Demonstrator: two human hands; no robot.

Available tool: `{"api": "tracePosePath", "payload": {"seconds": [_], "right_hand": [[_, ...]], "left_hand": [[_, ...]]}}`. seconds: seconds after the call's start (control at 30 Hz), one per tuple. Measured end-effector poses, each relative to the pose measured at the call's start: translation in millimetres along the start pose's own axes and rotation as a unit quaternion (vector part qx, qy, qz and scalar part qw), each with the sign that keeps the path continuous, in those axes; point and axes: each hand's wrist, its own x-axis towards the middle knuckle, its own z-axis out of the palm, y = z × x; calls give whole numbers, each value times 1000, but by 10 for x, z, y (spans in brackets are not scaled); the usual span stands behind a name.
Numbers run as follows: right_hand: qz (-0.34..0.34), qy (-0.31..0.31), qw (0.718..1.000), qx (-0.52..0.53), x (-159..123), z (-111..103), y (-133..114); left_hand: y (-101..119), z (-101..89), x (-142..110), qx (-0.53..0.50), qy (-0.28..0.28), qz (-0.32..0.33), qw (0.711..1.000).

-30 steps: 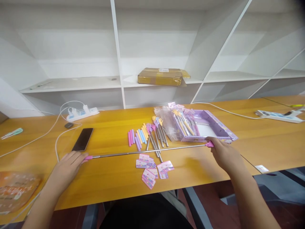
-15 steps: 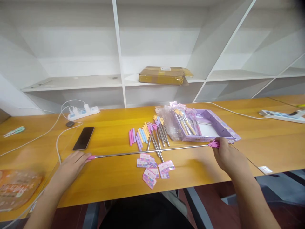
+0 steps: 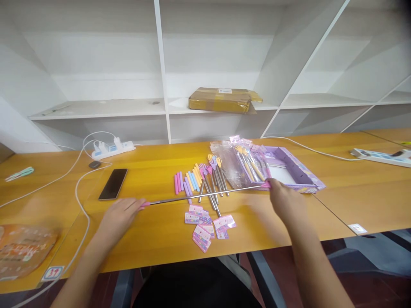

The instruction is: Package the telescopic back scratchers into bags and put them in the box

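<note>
A telescopic back scratcher with a thin metal rod spans the space between my hands, above the table. My left hand is closed round its pink handle end. My right hand grips the pink claw-shaped head at the other end. Behind the rod lie several back scratchers with pink, purple and orange heads and short metal shafts. Coloured handle sleeves in pink, purple, orange and blue lie left of them. Printed cards are spread in front of the rod.
A purple display box stands at the right, with plastic-bagged back scratchers over its left side. A phone, a power strip and white cables are on the left. An orange bag lies at the near left; a cardboard box sits on the shelf.
My hands have come closer together, the left moving right and the right moving left. The stretched back scratcher between them has become shorter.
</note>
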Motion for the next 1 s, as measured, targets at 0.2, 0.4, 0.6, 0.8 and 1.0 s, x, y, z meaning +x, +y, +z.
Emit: {"api": "tracePosePath", "payload": {"seconds": [0.2, 0.4, 0.6, 0.8, 1.0], "right_hand": [[-184, 3, 983, 16, -364, -376, -1372], [-224, -23, 974, 30, -587, -499, -1729], [-289, -130, 945, 81, -643, -352, -1685], [-341, -56, 927, 143, -726, -274, -1618], [-385, 29, 906, 173, -728, -212, -1520]], "left_hand": [[1005, 365, 390, -44, 11, -25, 999], [1127, 418, 326, -94, -14, -48, 994], [956, 311, 240, -118, -131, -52, 983], [958, 305, 125, -155, -189, -98, 965], [940, 353, 125, -85, -136, -55, 986]]}}
